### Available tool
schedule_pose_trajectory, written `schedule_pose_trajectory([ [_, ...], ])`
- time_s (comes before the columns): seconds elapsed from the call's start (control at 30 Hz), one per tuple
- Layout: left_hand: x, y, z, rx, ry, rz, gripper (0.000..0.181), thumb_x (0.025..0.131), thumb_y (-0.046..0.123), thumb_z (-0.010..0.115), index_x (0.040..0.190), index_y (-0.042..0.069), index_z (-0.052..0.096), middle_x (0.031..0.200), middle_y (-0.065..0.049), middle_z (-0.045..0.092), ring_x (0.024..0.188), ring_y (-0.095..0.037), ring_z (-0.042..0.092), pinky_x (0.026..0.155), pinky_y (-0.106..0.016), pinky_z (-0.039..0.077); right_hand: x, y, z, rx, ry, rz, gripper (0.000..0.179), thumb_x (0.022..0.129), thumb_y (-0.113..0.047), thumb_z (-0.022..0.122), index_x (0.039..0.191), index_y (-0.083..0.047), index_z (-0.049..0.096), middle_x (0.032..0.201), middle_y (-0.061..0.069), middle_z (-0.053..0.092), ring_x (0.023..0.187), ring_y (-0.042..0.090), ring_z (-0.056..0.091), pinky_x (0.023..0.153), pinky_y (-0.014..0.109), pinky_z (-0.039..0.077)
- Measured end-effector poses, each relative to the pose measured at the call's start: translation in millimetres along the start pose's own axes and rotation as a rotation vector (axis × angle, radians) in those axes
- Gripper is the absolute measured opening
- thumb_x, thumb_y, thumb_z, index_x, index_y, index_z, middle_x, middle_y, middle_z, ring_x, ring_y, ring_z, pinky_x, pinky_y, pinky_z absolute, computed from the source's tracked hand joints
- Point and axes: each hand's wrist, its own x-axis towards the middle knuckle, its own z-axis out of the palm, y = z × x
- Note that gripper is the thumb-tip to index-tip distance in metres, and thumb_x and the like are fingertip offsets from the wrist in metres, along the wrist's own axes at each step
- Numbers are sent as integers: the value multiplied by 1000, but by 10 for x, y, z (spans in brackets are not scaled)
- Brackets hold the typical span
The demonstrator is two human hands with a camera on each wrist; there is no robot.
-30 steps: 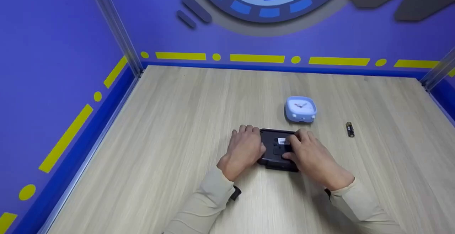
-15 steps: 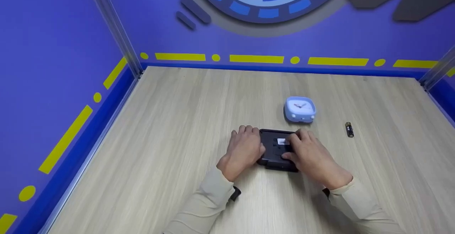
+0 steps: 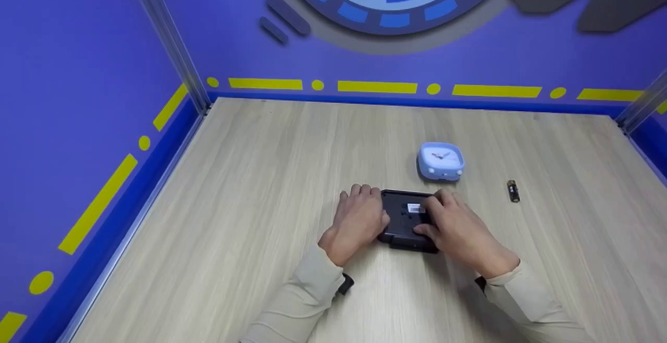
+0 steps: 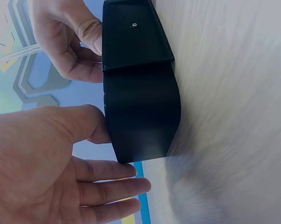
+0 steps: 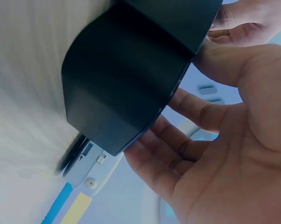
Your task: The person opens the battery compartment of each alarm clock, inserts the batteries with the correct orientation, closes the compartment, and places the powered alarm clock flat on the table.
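Observation:
A black box-shaped device (image 3: 404,215) with rounded corners lies on the table, a small white label (image 3: 415,208) and a panel outline on its upper face. My left hand (image 3: 359,218) holds its left side, the thumb (image 4: 91,122) against the upper face and several fingers reaching past the edge. At the right side, my right hand (image 3: 461,228) grips the device with bent fingers and the thumb (image 5: 224,63) on the upper face; the exact fingertip contact is partly hidden. Just behind the device stands a light blue clock (image 3: 441,160) with a white dial.
A small black battery (image 3: 513,191) with a copper-coloured end lies to the right on the wooden table (image 3: 260,176). Blue printed panels (image 3: 234,35) close off the back and sides, and a metal post (image 3: 172,40) rises at the back left corner.
Both hands keep their places on the black device, which has not visibly moved. Only a slight shift of the head view shows.

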Motion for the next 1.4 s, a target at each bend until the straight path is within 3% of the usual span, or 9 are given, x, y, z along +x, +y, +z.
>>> schedule_pose_trajectory([
  [0.2,2,-1,-21,11,9,9,28,96,27,69,107,2,72,100,-10,69,96,-28,63,78,-42,50,-14,7,-13,-8,-20,-2,33,91,-19,86,107,-1,64,104,10,52,97,33,54,84,52,49],
  [0.37,-3,-5,-34,-4,-24,2,30,97,29,68,109,2,71,102,-10,69,97,-28,62,79,-43,50,-11,15,-11,15,-18,1,28,95,-21,83,103,-2,63,102,10,51,95,32,54,83,52,48],
  [0.47,-5,-5,-25,-8,-37,-3,31,97,30,68,110,2,71,102,-10,69,98,-28,62,80,-43,49,-11,29,-10,29,-4,5,24,97,-16,80,106,0,64,102,11,52,94,32,54,82,51,49],
  [0.67,-14,-1,-11,64,16,12,27,95,30,67,100,5,74,96,-8,69,92,-27,63,73,-41,49,-6,66,-10,8,71,4,21,96,1,73,113,6,63,101,16,56,93,37,56,82,52,49],
  [0.8,-17,0,-27,69,4,4,29,96,32,65,100,5,76,96,-8,69,93,-28,63,73,-41,49,5,89,-33,-4,138,77,20,94,6,69,112,10,60,103,24,58,92,44,58,81,57,50],
  [0.93,-15,0,-45,50,-42,-12,31,98,32,64,102,4,77,99,-9,70,96,-28,63,76,-42,50,8,126,-60,-21,152,172,22,93,7,65,112,16,59,101,30,58,86,48,61,76,61,52],
  [1.13,-12,-1,-62,22,-85,-27,32,100,32,62,99,5,78,99,-9,70,95,-29,63,78,-44,50,-30,178,-56,-88,128,213,10,91,8,64,92,16,59,83,28,56,70,46,62,63,62,53],
  [1.4,-4,-6,-66,-15,-127,-40,32,102,30,58,100,5,78,100,-10,70,95,-29,63,79,-45,50,-49,213,-76,-49,21,289,20,95,-1,64,80,11,59,71,22,59,62,38,62,57,60,51],
])
